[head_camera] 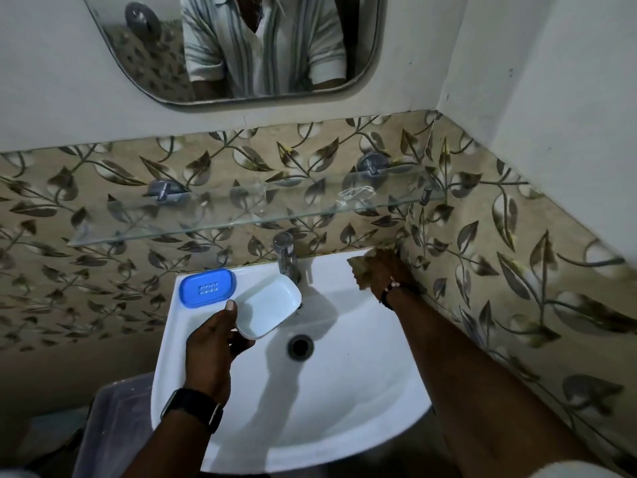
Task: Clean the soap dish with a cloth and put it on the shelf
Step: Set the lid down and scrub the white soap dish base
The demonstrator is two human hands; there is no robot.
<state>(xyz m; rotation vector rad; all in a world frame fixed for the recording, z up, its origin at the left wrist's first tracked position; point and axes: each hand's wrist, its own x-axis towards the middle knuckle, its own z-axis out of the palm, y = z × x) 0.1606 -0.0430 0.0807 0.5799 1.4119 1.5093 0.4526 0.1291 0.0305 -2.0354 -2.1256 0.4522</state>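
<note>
My left hand (210, 346) holds the white soap dish tray (269, 307) by its near corner, tilted above the left half of the white sink (362, 391). The blue perforated part of the soap dish (208, 287) lies flat on the sink's back left rim. My right hand (386, 272) is at the sink's back right corner by the tiled wall, closed on a brownish cloth (360, 267). The glass shelf (241, 220) runs along the wall above the tap, with nothing but a small clear scrap on it.
A chrome tap (286, 253) stands at the back middle of the sink, just behind the white tray. The drain (300, 346) is in the basin's middle. A mirror (241, 46) hangs above. A translucent plastic box (113, 426) sits below left of the sink.
</note>
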